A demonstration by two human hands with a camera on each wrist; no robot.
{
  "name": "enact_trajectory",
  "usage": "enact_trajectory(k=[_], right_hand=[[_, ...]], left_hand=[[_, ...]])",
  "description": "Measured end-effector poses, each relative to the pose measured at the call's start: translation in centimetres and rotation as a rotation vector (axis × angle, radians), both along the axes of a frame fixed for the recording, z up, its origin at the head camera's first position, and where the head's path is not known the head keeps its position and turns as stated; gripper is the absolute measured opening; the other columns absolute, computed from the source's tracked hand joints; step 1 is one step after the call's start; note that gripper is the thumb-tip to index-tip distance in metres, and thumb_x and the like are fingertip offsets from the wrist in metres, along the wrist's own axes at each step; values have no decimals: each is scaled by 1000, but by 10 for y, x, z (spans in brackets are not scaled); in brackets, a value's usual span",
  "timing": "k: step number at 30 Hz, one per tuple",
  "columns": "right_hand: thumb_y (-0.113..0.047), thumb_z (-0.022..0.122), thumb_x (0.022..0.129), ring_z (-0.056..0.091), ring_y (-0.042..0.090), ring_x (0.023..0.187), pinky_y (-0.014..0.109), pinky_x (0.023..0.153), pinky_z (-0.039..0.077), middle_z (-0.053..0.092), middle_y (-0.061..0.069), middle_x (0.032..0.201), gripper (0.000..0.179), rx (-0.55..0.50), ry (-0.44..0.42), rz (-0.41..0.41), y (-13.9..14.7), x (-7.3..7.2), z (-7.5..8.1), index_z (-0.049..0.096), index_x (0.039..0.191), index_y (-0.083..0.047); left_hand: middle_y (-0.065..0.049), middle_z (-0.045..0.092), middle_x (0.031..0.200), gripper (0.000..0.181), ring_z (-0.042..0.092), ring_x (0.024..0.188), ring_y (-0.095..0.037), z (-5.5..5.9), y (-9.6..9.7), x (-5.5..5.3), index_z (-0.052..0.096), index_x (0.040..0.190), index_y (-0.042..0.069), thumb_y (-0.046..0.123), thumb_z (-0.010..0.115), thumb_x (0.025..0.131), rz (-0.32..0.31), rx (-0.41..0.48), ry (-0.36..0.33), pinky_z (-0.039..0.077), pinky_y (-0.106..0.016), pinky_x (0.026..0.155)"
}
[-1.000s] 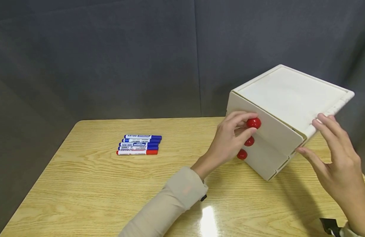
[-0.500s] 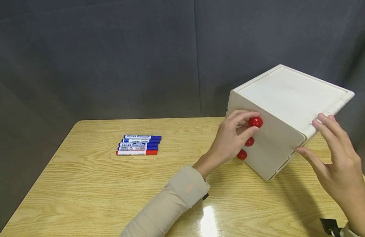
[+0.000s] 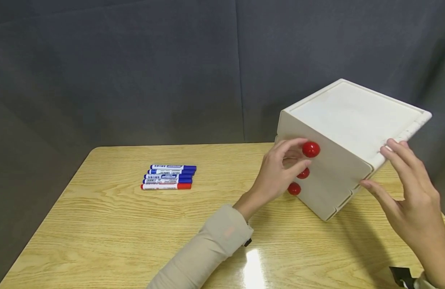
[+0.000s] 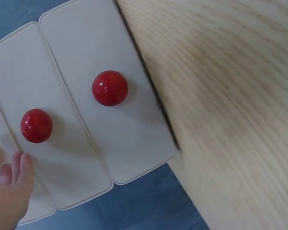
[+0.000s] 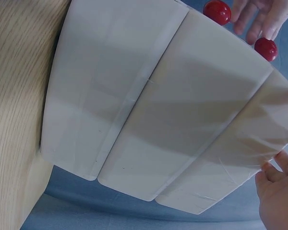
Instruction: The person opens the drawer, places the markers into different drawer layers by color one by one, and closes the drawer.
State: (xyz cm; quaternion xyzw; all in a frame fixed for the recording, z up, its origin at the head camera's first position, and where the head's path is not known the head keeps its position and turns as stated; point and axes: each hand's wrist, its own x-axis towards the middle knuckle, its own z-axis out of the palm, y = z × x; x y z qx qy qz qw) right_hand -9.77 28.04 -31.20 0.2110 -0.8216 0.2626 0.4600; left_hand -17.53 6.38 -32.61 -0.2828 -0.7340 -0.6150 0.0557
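A white cabinet (image 3: 356, 118) with three drawers stands at the right of the table in the head view. Each drawer front bears a round red knob; the top knob (image 3: 311, 149), the middle knob (image 3: 303, 173) and the bottom knob (image 3: 294, 188) form a slanting row. Beside the top knob is my left hand (image 3: 276, 168), its fingers and thumb parted around it without pinching. My right hand (image 3: 414, 188) rests on the cabinet's near right top edge, fingertips on top and thumb lower at the side. All the drawers look closed.
Several whiteboard markers, blue-capped ones (image 3: 173, 167) and a red-capped one (image 3: 166, 186), lie side by side at the left of the wooden table (image 3: 117, 224). A dark curtain (image 3: 154, 76) hangs behind.
The top drawer, a little out one second ago, has gone in flush. My left fingers have let go of its knob and drawn slightly left. The right hand has stayed put.
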Motion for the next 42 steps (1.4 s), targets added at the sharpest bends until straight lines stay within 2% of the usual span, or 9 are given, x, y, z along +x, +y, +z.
enact_trajectory(k=[9,13,16,19,23,27,36,42], right_hand=[[-57,53,93,42,31,142,25,121,29,54,37,130,79,2,0,-2,0,1,0,57,125,15],[-57,54,93,43,33,142,26,121,30,55,37,129,79,-10,9,5,-1,1,0,58,124,15],[-57,54,93,43,35,141,27,121,30,55,37,129,78,-13,14,9,-1,0,0,58,124,15],[-57,54,93,43,36,141,26,122,29,55,37,130,79,-3,4,5,0,0,0,57,125,15],[-59,52,93,41,34,143,24,122,28,53,36,133,81,13,-22,-12,2,0,0,56,127,15],[-59,53,92,41,32,143,23,121,28,54,36,133,81,3,-26,-12,2,0,1,56,127,14],[-59,53,92,42,31,143,24,121,29,54,36,133,81,-4,-24,-11,1,-1,-1,57,127,14],[-59,52,92,41,32,143,24,122,28,53,36,134,82,8,-27,-11,3,-1,-1,56,127,14]], left_hand=[[-11,61,127,46,66,108,-18,-13,0,0,56,134,4,4,70,91,13,-57,-67,51,-13,95],[-10,61,128,43,66,109,-15,-19,0,0,58,131,4,6,71,91,29,-110,-87,51,-12,94],[-9,61,128,41,65,108,-14,-22,1,1,60,129,4,7,72,90,31,-133,-116,51,-12,93],[-8,61,123,37,64,99,-9,-26,1,1,62,125,4,6,72,90,26,-154,-141,52,-12,90],[-8,60,118,33,60,90,-4,-29,3,0,64,121,4,3,73,88,11,-158,-156,53,-12,86],[-8,61,117,32,59,87,-3,-30,3,-1,65,118,3,1,72,88,10,-139,-160,54,-12,83],[-8,62,115,29,62,88,-2,-34,3,1,65,115,2,-1,71,87,12,-90,-211,55,-12,82],[-7,63,114,27,64,92,-3,-34,-5,6,65,114,3,-1,71,87,19,-92,-216,55,-12,85]])
